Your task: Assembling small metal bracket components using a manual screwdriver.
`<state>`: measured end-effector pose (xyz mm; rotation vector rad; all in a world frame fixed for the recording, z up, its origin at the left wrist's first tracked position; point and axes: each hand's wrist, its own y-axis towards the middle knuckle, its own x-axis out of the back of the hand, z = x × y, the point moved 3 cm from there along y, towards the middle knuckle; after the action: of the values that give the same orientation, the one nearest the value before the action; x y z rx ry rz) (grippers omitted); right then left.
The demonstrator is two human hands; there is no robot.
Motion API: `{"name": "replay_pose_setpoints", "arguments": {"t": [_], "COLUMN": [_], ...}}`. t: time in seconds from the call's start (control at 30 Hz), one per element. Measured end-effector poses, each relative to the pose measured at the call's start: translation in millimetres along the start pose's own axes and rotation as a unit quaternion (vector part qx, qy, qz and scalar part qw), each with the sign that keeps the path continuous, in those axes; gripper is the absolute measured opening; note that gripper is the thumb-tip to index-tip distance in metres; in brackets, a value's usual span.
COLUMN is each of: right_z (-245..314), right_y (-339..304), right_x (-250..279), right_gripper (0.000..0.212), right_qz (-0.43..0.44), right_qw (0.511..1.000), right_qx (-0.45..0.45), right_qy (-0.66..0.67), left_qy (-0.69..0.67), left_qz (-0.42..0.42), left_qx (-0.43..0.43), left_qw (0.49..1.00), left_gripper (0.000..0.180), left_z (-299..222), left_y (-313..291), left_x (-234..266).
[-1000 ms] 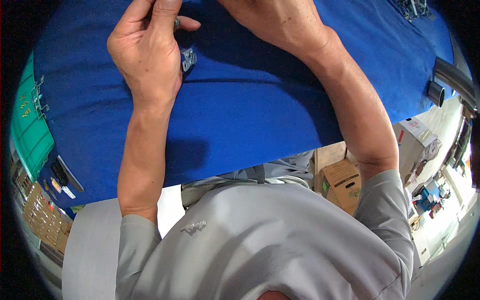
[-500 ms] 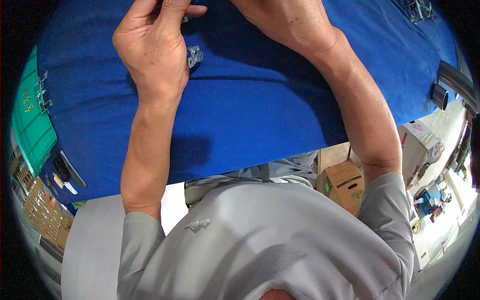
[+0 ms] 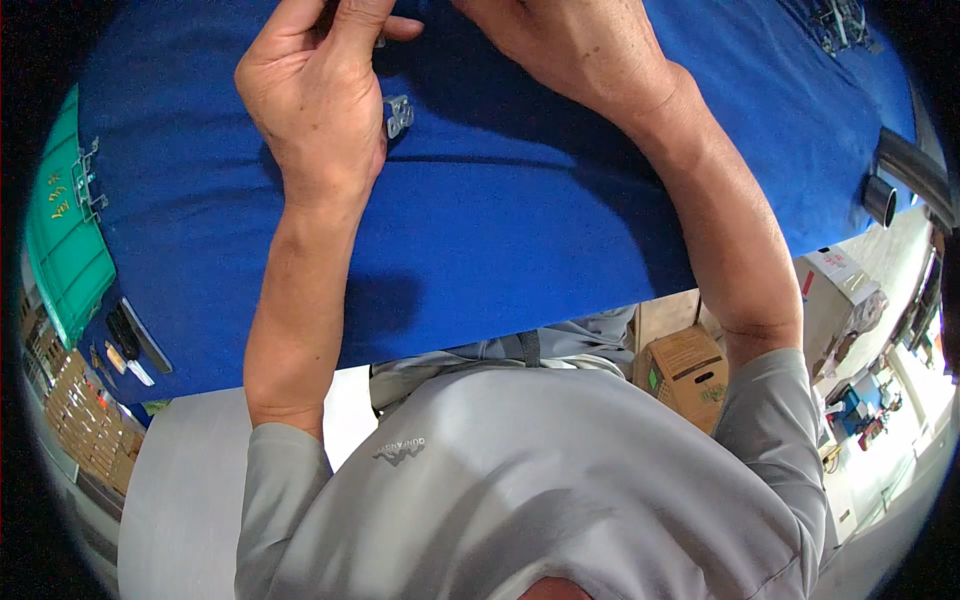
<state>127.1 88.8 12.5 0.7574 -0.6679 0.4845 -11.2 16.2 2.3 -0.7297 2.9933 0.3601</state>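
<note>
At the top of the head view my left hand point(image 3: 325, 105) is closed, its thumb and fingers pressed together, with the fingertips partly cut off by the upper edge. A silvery metal fitting point(image 3: 399, 117) with holes and bent tabs sticks out beside the heel of this hand. A small bit of metal also shows beneath the thumb. My right hand point(image 3: 585, 55) reaches in from the right, back of the hand up. Its fingers lie beyond the upper edge, so their grip is hidden.
A blue cloth point(image 3: 500, 230) covers the table. At the left stand a green crate point(image 3: 70, 240) and a dark narrow tool point(image 3: 140, 335). Metal parts point(image 3: 842, 25) lie at the far right, above a dark tube point(image 3: 880, 200). A cardboard box point(image 3: 688, 378) sits below the table edge.
My left hand has shifted slightly right and toward me, and the metal fitting has moved with it. My right hand has barely moved.
</note>
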Motion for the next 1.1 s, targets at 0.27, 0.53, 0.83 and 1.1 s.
{"name": "replay_pose_setpoints", "arguments": {"t": [0.27, 0.53, 0.83, 1.1], "right_z": [-1, -1, 1, -1], "right_y": [-2, -2, -1, 0], "right_x": [-1, -1, 4, 2], "right_gripper": [0.019, 0.02, 0.019, 0.012], "right_qz": [0.049, -0.018, -0.021, -0.047], "right_qw": [0.998, 1.0, 0.999, 0.999], "right_qx": [-0.016, -0.007, -0.014, -0.004], "right_qy": [-0.021, -0.004, -0.026, 0.006], "left_qy": [0.01, -0.007, -0.009, 0.036], "left_qz": [-0.01, 0.004, 0.008, -0.016], "left_qx": [0.021, 0.032, 0.054, 0.101], "left_qw": [1.0, 0.999, 0.998, 0.994], "left_gripper": [0.021, 0.021, 0.021, 0.023], "left_z": [2, 0, -5, -7], "left_y": [0, -3, 0, 3], "left_x": [-2, -5, -1, 2]}}
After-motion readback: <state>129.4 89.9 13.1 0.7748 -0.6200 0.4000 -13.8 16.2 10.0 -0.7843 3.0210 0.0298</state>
